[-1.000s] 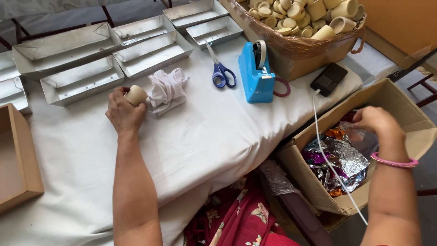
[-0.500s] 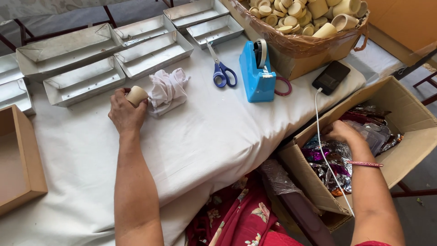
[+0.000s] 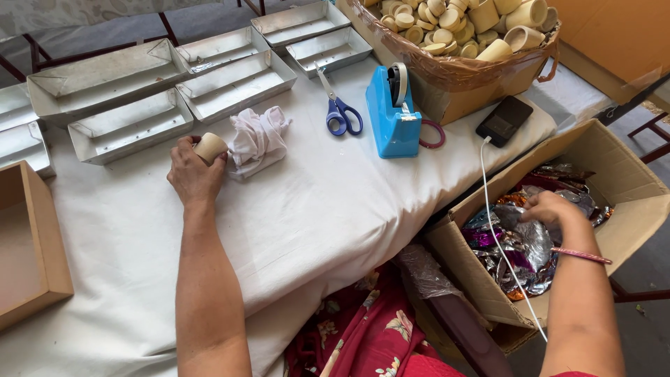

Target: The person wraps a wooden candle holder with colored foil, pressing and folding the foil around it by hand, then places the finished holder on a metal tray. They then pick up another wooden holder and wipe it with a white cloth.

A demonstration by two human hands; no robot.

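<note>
My left hand rests on the white tablecloth and grips a small cream cup, right beside a crumpled white cloth. My right hand reaches down into an open cardboard box on the right, its fingers among shiny foil wrappers in silver, purple and orange. Whether those fingers hold a wrapper cannot be told. A pink bangle circles that wrist.
Several metal trays line the table's back. Blue-handled scissors, a blue tape dispenser and a phone with a white cable lie toward the right. A basket of cream cups stands behind. A shallow cardboard box sits left.
My right hand has dropped from above the box down into the foil wrappers. My left hand has kept still with the cup.
</note>
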